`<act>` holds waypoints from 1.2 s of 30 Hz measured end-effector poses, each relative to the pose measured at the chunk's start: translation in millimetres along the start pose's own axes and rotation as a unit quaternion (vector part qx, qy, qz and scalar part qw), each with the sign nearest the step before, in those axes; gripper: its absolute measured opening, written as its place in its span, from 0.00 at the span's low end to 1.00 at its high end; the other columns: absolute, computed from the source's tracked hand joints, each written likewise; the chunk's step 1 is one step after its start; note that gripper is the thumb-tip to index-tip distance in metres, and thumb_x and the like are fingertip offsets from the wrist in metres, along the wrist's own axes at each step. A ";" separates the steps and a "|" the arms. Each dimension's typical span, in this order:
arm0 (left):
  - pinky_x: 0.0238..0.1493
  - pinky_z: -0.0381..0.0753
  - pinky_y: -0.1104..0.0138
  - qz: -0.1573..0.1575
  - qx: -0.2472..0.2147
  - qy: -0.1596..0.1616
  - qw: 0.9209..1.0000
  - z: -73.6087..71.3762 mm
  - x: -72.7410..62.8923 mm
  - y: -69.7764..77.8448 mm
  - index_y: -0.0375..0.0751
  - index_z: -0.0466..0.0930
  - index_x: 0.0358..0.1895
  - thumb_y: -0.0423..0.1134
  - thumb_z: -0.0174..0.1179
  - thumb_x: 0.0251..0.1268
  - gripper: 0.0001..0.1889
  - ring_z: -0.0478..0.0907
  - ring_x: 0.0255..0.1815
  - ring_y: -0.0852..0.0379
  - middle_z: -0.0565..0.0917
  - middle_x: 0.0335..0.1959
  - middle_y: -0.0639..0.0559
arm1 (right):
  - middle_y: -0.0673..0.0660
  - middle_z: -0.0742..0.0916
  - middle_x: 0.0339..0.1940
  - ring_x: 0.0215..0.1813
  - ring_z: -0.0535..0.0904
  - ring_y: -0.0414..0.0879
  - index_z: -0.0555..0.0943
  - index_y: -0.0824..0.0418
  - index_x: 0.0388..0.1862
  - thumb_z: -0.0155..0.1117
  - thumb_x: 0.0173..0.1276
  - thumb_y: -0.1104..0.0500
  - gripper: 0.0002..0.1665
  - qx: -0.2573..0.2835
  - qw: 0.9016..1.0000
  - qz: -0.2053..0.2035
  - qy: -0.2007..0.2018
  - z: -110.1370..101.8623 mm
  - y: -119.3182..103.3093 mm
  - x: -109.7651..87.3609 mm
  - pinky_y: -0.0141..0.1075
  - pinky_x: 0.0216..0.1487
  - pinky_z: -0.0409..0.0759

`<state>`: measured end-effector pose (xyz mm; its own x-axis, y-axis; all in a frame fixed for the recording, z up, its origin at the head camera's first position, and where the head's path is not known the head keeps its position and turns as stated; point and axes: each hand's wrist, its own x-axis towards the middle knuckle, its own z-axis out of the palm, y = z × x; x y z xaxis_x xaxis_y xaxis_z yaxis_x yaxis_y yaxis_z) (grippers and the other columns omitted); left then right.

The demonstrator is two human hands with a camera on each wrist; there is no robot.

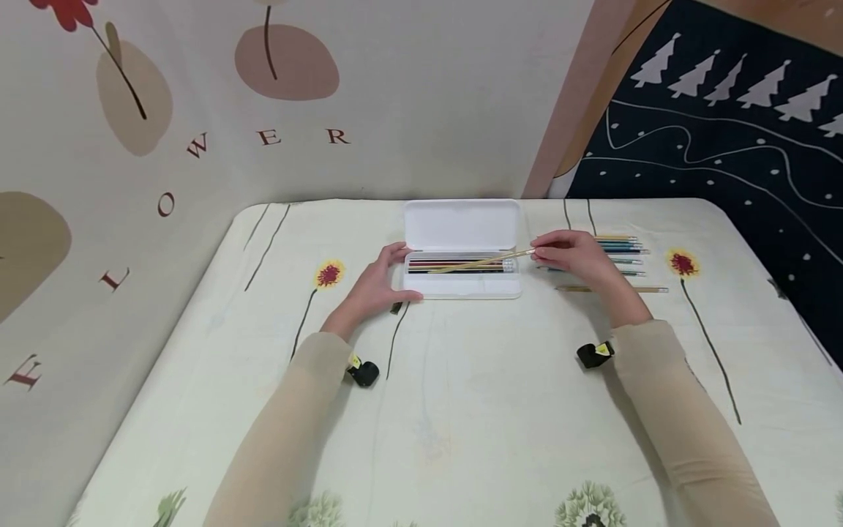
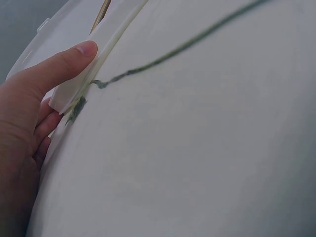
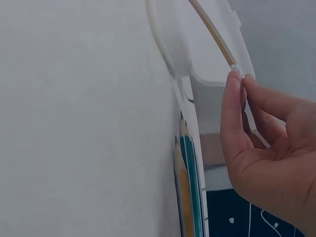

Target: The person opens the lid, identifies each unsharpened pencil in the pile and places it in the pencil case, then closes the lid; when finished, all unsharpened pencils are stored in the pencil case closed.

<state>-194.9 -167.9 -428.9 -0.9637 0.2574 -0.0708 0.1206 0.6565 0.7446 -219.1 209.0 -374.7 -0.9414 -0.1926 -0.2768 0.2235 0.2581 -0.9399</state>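
Observation:
A white pencil case [image 1: 464, 290] lies with its lid [image 1: 461, 225] raised at the far middle of the table, with several dark and reddish pencils [image 1: 421, 268] lying in its tray. My left hand [image 1: 374, 287] holds the case by its left end; in the left wrist view the thumb [image 2: 74, 61] presses its front wall. Between thumb and fingertips, my right hand [image 1: 574, 254] pinches a yellow pencil [image 1: 484, 260] by its eraser end. This pencil slants over the tray, its far tip low among the others. The right wrist view shows the pinch at the pencil's metal band [image 3: 237, 70].
Right of the case lie several teal and yellow pencils [image 1: 619, 247], partly behind my right hand. A single yellow pencil [image 1: 632, 290] lies nearer. The pale flowered tablecloth [image 1: 474, 410] meets a printed curtain [image 1: 421, 132] behind and at left; dark tree-patterned fabric [image 1: 711, 139] hangs at right.

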 end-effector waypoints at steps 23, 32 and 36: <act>0.79 0.55 0.48 0.005 -0.005 0.003 1.000 0.4 0.5 -0.2 0.52 0.51 0.78 0.52 0.77 0.49 0.55 0.56 0.80 0.48 0.67 0.76 0.50 | 0.43 0.85 0.37 0.38 0.81 0.33 0.80 0.66 0.59 0.65 0.71 0.58 0.20 -0.135 0.991 -0.014 -0.012 21.3 -3.7 5.2 0.25 0.45 0.83; 0.78 0.57 0.47 0.007 0.000 0.004 1.000 0.3 0.6 -0.4 0.51 0.51 0.77 0.52 0.77 0.49 0.55 0.58 0.79 0.45 0.67 0.76 0.48 | 0.36 0.86 0.34 0.37 0.82 0.32 0.79 0.66 0.59 0.66 0.70 0.55 0.23 -0.129 0.991 -0.018 -0.003 7.6 -1.2 0.7 0.24 0.43 0.82; 0.79 0.56 0.47 0.008 -0.003 0.006 1.000 0.9 1.0 -2.2 0.52 0.51 0.77 0.52 0.78 0.49 0.55 0.58 0.79 0.46 0.68 0.76 0.49 | 0.37 0.86 0.37 0.38 0.83 0.32 0.79 0.66 0.60 0.67 0.70 0.55 0.24 -0.119 0.993 -0.014 0.005 2.3 -0.6 -1.0 0.25 0.43 0.83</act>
<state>-195.9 -168.5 -431.2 -0.9646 0.2589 -0.0504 0.1346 0.6477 0.7499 -217.7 206.9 -374.4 -0.9492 -0.1932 -0.2482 0.1326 0.4699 -0.8727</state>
